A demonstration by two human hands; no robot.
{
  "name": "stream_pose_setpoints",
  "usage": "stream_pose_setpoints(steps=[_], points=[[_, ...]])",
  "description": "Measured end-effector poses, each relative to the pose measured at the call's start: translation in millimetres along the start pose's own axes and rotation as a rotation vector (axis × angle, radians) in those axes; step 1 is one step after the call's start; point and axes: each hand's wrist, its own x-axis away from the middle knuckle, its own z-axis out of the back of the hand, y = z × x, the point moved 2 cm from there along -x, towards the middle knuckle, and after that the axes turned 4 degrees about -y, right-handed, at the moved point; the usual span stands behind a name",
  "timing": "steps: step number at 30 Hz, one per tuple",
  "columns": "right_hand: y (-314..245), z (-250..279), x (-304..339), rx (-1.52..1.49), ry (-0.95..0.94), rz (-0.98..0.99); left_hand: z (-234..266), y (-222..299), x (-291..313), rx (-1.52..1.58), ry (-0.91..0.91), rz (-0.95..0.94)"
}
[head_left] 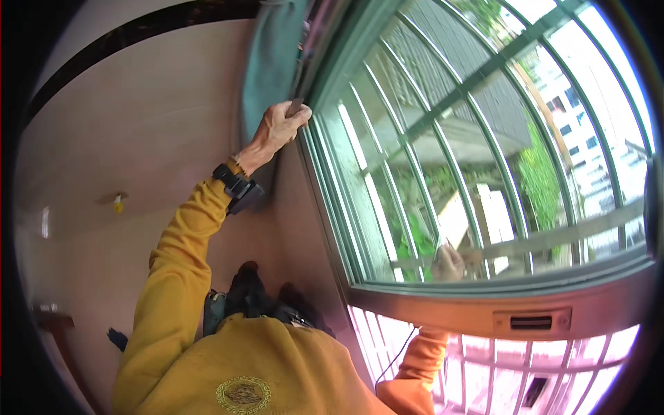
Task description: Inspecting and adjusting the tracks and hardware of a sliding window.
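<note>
holding on at the window

the green-framed window sash (pixel 337 228) is set to the right of the body, and metal bars (pixel 456 95) can be seen through its glass. the step in hand looks like the steadying of this sash. at its left edge, the left hand (pixel 280 124) is curled closed, and a flat grey piece (pixel 296 106) is pinched by its thumb and fingers. whether that piece is loose or part of the frame cannot be told. the right hand (pixel 448 264) is seen only as a blur through the glass, low down on the far side. how open it is, and whether anything is held, cannot be told. its sleeve (pixel 418 366) is seen below the bottom rail (pixel 443 311). for the next move, a firm left grip seems to be needed, and the right arm should be kept from being bumped by the rail.
</note>
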Motion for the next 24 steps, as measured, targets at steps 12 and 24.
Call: stream_pose_setpoints(steps=[12, 24], points=[[-148, -9, 28, 0.030, 0.248, 0.248, -115, -103, 167, 0.026, -0.593, 0.373], [-170, -6, -9, 0.090, -0.333, 0.141, -153, -137, 196, 0.026, -0.223, 0.316]])
